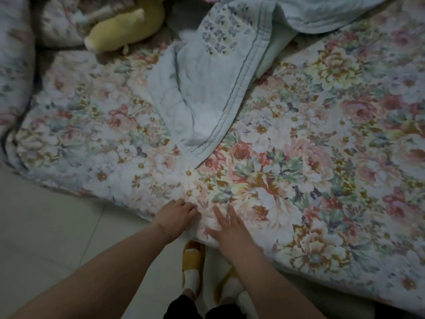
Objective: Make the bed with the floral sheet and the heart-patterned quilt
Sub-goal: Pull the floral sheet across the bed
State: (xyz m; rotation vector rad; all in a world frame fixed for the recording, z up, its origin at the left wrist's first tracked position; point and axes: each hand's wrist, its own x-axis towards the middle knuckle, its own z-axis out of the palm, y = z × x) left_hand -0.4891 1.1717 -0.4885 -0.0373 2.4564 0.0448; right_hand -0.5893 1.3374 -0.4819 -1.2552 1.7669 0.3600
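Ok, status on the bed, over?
Left grip curled on floral sheet's near edge, hold unclear; right grip flat, open beside it. Quilt bunched mid-bed, unspread. Yellow plush toy on bed.

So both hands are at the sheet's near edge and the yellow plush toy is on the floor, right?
No. Head view shows the yellow plush toy lying on the sheet, far side. The left hand and right hand are at its near edge.

Under the fingers (218, 215) the floral sheet (322, 157) shows pink, red and ochre blooms with green leaves on white. Beyond the fingers the quilt (202, 100) is pale blue-green, with a patch of small dark blue hearts. Nearer than the fingers, the slippers (192, 250) are yellow.
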